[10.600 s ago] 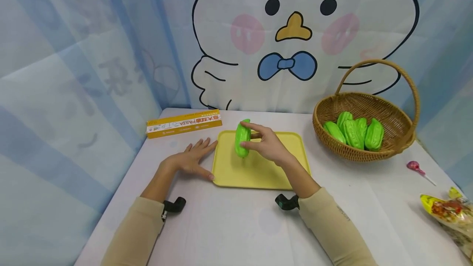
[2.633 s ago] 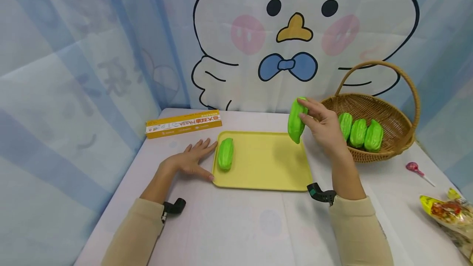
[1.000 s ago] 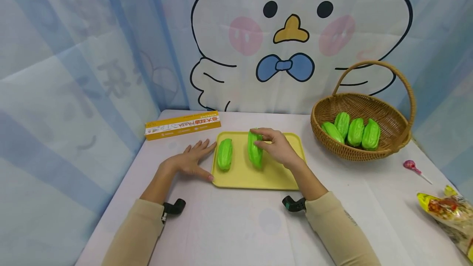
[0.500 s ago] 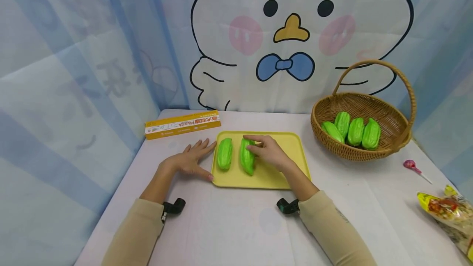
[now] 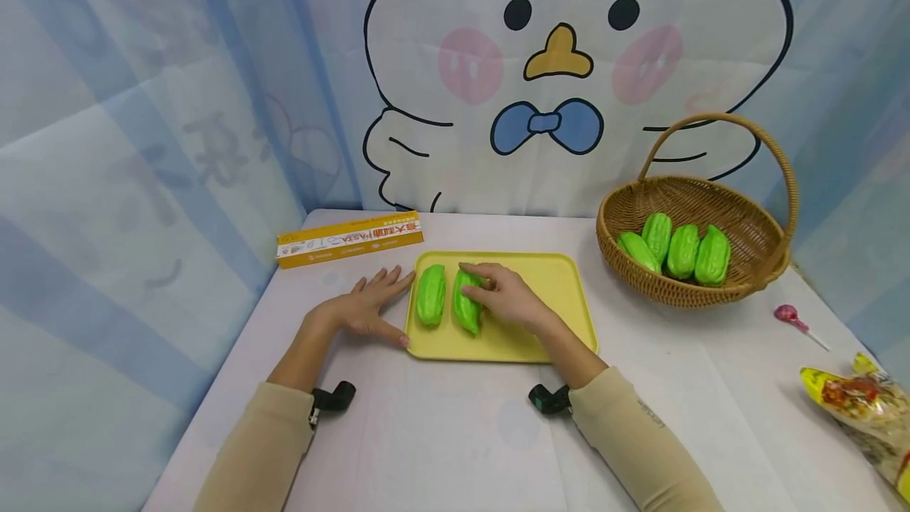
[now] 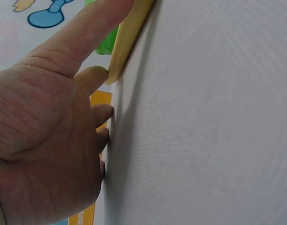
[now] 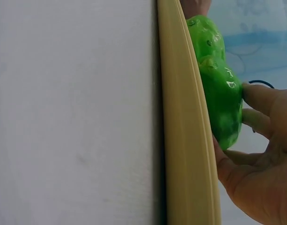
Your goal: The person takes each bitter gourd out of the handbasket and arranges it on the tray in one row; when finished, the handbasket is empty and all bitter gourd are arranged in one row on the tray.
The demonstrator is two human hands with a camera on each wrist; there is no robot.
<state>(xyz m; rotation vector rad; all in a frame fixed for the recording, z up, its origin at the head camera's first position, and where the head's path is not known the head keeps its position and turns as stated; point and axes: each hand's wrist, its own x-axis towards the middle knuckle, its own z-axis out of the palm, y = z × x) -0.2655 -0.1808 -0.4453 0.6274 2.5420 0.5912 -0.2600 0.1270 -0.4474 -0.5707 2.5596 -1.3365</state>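
Note:
My right hand (image 5: 506,296) grips a bright-green ribbed toy bitter melon (image 5: 465,310) on the yellow tray (image 5: 529,338). In the right wrist view, thumb and fingers lie around the melon (image 7: 223,105), just behind the tray's edge (image 7: 190,140). A second green toy bitter melon (image 5: 430,296) lies lengthwise to its left, a small gap between them. My left hand (image 5: 364,310) rests flat with spread fingers at the tray's left side. Its thumb touches the tray's front left corner, and its index fingertip meets the left rim.
A wicker basket (image 5: 764,279) with a tall handle holds several more green toy bitter melons (image 5: 684,251) at the right. A pasta box (image 5: 350,239) lies behind my left hand. Far right are a lollipop (image 5: 796,316) and a yellow-topped food bag (image 5: 863,413). A printed curtain backs the table.
The first melon was set down at the tray's left. My right hand then brought a second one from the basket, moved it left and lowered it onto the tray. My left hand stayed put.

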